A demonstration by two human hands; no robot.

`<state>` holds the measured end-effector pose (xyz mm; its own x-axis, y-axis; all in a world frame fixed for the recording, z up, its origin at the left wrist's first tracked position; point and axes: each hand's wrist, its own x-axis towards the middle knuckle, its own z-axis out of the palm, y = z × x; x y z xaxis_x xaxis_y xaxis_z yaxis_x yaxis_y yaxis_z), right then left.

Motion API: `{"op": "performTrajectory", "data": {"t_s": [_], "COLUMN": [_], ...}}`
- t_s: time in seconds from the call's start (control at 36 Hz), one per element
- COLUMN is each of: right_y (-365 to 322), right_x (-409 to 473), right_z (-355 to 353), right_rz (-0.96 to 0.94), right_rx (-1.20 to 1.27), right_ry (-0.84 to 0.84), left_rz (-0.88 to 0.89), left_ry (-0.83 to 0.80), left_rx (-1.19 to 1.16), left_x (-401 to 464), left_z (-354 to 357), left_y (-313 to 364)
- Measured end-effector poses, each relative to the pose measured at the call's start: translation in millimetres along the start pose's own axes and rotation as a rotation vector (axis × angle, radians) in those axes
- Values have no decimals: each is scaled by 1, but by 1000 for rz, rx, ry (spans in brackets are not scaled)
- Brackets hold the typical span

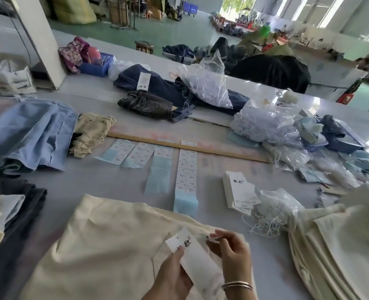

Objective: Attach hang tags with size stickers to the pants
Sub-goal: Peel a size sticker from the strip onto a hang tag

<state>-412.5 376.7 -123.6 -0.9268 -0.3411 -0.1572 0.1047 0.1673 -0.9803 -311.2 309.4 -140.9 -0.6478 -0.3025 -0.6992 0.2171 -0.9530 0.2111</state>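
Observation:
A white hang tag (197, 259) with black characters is held above cream pants (105, 241) spread at the table's near edge. My left hand (170, 276) grips the tag's lower left edge. My right hand (231, 250) pinches a small white sticker (215, 236) beside the tag's upper end. Several sticker strips (186, 169) on blue backing lie in a row beyond the pants. A stack of blank hang tags (239, 191) sits to the right, next to a bag of white strings (274, 213).
Folded cream pants (339, 252) pile at the right, dark and cream garments (10, 204) at the left. A wooden ruler (187, 146) crosses the table. Blue fabric (27, 133), dark jeans (157, 94) and plastic bags (265, 122) lie farther back.

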Motion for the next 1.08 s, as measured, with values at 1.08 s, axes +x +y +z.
{"op": "performTrajectory", "data": {"t_s": [1.08], "right_y": [28], "right_x": [-22], "right_z": [-78], "right_rz": [-1058], "right_rx": [-881], "right_ry": [-388], "left_rz": [-63], "left_ry": [16], "left_rx": [167], "left_x": [3], "left_z": [13], "left_y": [-32]}}
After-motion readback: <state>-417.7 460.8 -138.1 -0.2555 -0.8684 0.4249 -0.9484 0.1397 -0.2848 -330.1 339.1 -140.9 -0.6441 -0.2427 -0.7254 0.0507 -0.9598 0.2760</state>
